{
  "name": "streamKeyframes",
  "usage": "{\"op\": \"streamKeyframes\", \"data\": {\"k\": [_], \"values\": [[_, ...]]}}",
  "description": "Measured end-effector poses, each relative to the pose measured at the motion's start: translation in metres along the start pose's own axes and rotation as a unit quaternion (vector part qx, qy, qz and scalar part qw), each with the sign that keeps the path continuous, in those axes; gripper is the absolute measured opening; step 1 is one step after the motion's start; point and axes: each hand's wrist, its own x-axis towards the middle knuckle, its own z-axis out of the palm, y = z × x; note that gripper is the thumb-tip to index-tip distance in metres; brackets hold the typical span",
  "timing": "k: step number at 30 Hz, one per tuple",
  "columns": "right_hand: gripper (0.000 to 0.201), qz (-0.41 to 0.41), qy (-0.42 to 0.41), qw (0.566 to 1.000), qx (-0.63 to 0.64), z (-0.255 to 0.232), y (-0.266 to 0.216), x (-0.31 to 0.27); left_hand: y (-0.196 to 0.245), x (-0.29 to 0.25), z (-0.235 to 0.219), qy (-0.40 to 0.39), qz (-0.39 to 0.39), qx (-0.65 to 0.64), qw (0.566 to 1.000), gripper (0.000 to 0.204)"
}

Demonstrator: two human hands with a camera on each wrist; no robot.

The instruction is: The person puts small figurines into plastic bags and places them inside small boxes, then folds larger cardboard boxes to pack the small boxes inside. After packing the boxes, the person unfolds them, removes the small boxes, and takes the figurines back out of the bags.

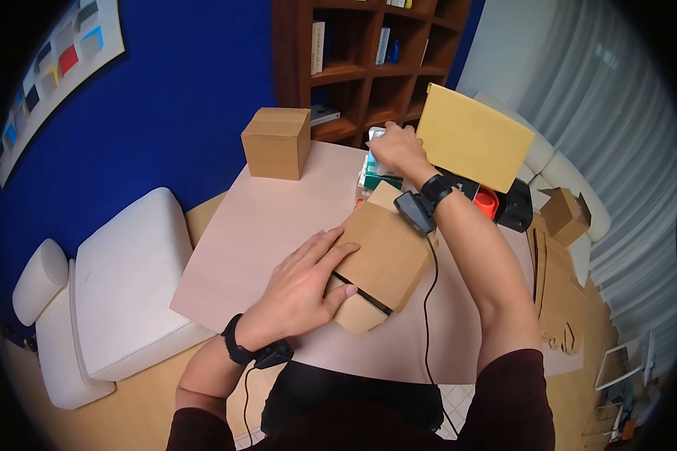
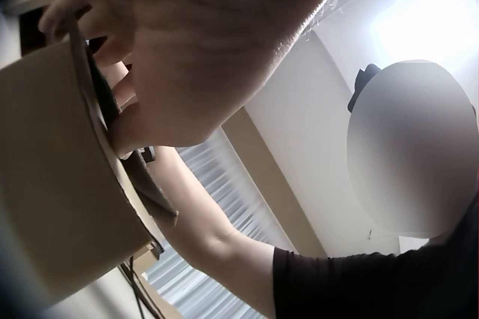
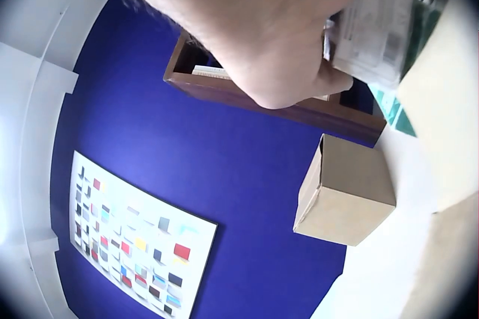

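A cardboard box (image 1: pixel 387 244) with a dark gap by its near flap lies on the table in front of the person. The left hand (image 1: pixel 297 282) rests on its near left side, fingers spread over the top and thumb on the flap at the gap. Beyond the box, the right hand (image 1: pixel 400 150) grips a clear plastic pack (image 3: pixel 378 31) with a printed label, its fingers curled round one side. Under that hand in the head view are green and white packages (image 1: pixel 381 183), partly covered by it.
A closed cardboard box (image 1: pixel 277 143) stands at the table's far left. On the right are a yellow panel-like box (image 1: pixel 474 135), a red round item (image 1: pixel 487 201), a black device (image 1: pixel 514 204) and a small open carton (image 1: pixel 564 216). A cable (image 1: pixel 427 301) hangs from the right wrist camera.
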Motion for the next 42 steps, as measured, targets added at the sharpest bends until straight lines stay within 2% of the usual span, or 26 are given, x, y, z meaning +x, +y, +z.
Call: {"op": "streamKeyframes", "data": {"k": [2,4,5,6,7,9,10,13,14,15,17,22,24,26,28,30,31,33,34,36,37,38,39,40,41,42], "values": [[0.06,-0.002,0.044,0.999,0.011,-0.007,0.007,-0.004,-0.001,-0.001,0.002,0.018,0.003,0.0,1.0,0.061],[0.061,-0.094,0.067,0.989,0.092,-0.023,0.023,-0.007,-0.002,0.001,0.005,0.038,0.007,-0.001,0.999,0.058],[0.063,-0.116,0.115,0.979,0.122,-0.026,0.031,-0.008,-0.004,0.002,0.009,0.082,0.025,0.025,0.996,0.054],[0.063,-0.115,0.114,0.979,0.12,-0.033,0.041,-0.011,-0.005,0.002,0.012,0.125,0.043,0.051,0.99,0.049],[0.065,-0.119,0.114,0.974,0.158,-0.045,0.047,-0.019,-0.008,0.003,0.017,0.125,0.042,0.049,0.99,0.049],[0.068,-0.121,0.113,0.967,0.192,-0.063,0.063,-0.035,-0.012,0.008,0.025,0.216,0.05,0.058,0.973,0.036],[0.07,-0.141,0.13,0.964,0.183,-0.07,0.072,-0.045,-0.012,0.009,0.025,0.216,0.048,0.055,0.974,0.036],[0.073,-0.165,0.143,0.957,0.191,-0.086,0.083,-0.09,-0.02,0.014,0.026,0.224,-0.068,0.075,0.969,0.015],[0.073,-0.167,0.137,0.953,0.212,-0.088,0.086,-0.108,-0.023,0.017,0.025,0.224,-0.069,0.073,0.969,0.015],[0.073,-0.166,0.136,0.953,0.211,-0.087,0.089,-0.122,-0.026,0.019,0.023,0.23,-0.086,0.009,0.969,0.016],[0.074,-0.273,0.156,0.937,0.15,-0.079,0.096,-0.148,-0.027,0.024,0.014,0.209,-0.129,-0.103,0.964,0.022],[0.073,-0.24,0.081,0.948,0.194,-0.034,0.069,-0.198,-0.041,0.035,0.01,0.151,-0.204,-0.259,0.932,0.032],[0.071,-0.265,0.09,0.942,0.185,-0.03,0.065,-0.202,-0.051,0.039,0.012,0.152,-0.24,-0.398,0.873,0.032],[0.067,-0.243,0.106,0.951,0.16,-0.016,0.048,-0.212,-0.049,0.04,0.003,0.142,-0.239,-0.417,0.865,0.033],[0.066,-0.241,0.072,0.95,0.184,-0.025,0.045,-0.214,-0.051,0.04,-0.003,0.13,-0.245,-0.492,0.825,0.032],[0.07,-0.256,-0.036,0.949,0.178,-0.031,0.05,-0.209,-0.055,0.039,-0.005,0.134,-0.236,-0.486,0.831,0.033],[0.07,-0.257,-0.035,0.949,0.18,-0.031,0.054,-0.206,-0.058,0.039,-0.006,0.133,-0.243,-0.489,0.827,0.034],[0.069,-0.278,0.073,0.95,0.119,-0.026,0.064,-0.195,-0.056,0.041,-0.007,0.132,-0.247,-0.491,0.825,0.034],[0.069,-0.278,0.075,0.95,0.119,-0.019,0.074,-0.182,-0.051,0.041,-0.007,0.15,-0.222,-0.485,0.832,0.035],[0.065,-0.202,0.133,0.963,0.121,-0.009,0.092,-0.156,-0.043,0.042,-0.003,0.167,-0.195,-0.479,0.84,0.035],[0.064,-0.132,0.09,0.975,0.153,-0.011,0.093,-0.155,-0.04,0.042,0.0,0.169,-0.18,-0.457,0.855,0.036],[0.064,-0.132,0.092,0.975,0.153,-0.007,0.101,-0.151,-0.037,0.042,0.003,0.171,-0.163,-0.434,0.869,0.036],[0.059,-0.107,0.01,0.951,0.289,0.002,0.113,-0.145,-0.034,0.04,0.004,0.168,-0.15,-0.419,0.879,0.036],[0.054,-0.079,-0.072,0.902,0.418,0.0,0.111,-0.148,-0.03,0.039,0.004,0.168,-0.15,-0.42,0.879,0.036],[0.054,-0.079,-0.072,0.902,0.417,0.0,0.111,-0.155,-0.026,0.039,0.003,0.158,-0.138,-0.366,0.906,0.038],[0.047,-0.132,-0.043,0.917,0.375,-0.002,0.11,-0.167,-0.02,0.037,0.002,0.148,-0.127,-0.312,0.93,0.04]]}}
